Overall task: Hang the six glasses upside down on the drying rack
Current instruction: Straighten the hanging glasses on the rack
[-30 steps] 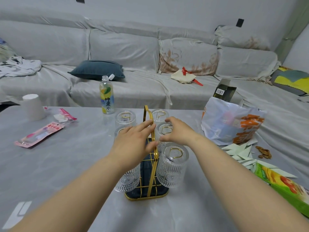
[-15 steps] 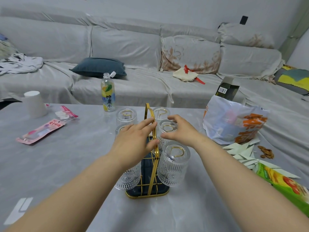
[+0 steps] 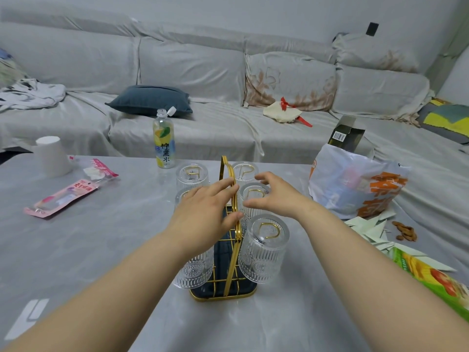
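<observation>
The rack, a gold wire frame on a dark tray, stood at the centre of the table. Ribbed glasses hung mouth-down on its hooks: three in plain view on the 3 o'clock side, the nearest at 6 o'clock from our right hand, and three on the 9 o'clock side, though our left hand covered most of the middle one there and we could not vouch for its seat. Our left hand lay over the handle with fingers extended and loosely spread, thumb touching the wire, holding nothing. Our right hand hovered curled and part-open above the middle right glass, gripping nothing. We judged the glasses rigid, brittle and fairly heavy, their moulded ribs giving some purchase; each was best taken around the side wall near the base. The rack looked light and liable to tip, so the handle was the steadying point.
</observation>
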The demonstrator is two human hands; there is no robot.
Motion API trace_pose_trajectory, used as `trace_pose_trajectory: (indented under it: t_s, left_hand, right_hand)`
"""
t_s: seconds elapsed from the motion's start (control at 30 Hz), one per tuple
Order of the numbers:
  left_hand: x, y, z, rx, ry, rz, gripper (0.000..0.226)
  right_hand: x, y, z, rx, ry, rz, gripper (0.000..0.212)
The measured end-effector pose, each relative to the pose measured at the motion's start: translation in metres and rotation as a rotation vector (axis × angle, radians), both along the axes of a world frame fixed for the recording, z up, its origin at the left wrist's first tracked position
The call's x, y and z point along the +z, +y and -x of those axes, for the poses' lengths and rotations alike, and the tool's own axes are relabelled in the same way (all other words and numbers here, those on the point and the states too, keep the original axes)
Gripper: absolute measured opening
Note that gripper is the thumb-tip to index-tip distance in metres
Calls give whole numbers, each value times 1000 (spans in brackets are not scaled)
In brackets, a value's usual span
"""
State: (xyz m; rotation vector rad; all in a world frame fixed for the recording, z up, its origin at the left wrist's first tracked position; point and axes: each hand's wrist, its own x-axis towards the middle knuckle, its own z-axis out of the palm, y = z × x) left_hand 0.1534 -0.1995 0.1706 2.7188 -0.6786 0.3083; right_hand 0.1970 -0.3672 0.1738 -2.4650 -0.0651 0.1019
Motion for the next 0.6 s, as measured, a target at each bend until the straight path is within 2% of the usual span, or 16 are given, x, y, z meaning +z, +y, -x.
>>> trace_pose_trajectory:
  t_s: [0.1, 0.23, 0.47, 0.6]
  left_hand:
    - [5, -1, -6, 11, -3, 10, 60]
    - [10, -4, -26, 60, 11, -27, 64]
    - [7, -4, -37, 50, 59, -63, 69]
    - [7, -3, -40, 41, 60, -40, 71]
  right_hand:
    - [8, -4, -4, -46, -59, -59, 68]
    - [13, -3, -26, -102, -111, -6, 68]
    - [5, 25, -69, -4, 4, 147, 77]
    - [2, 25, -81, 5, -2, 208, 74]
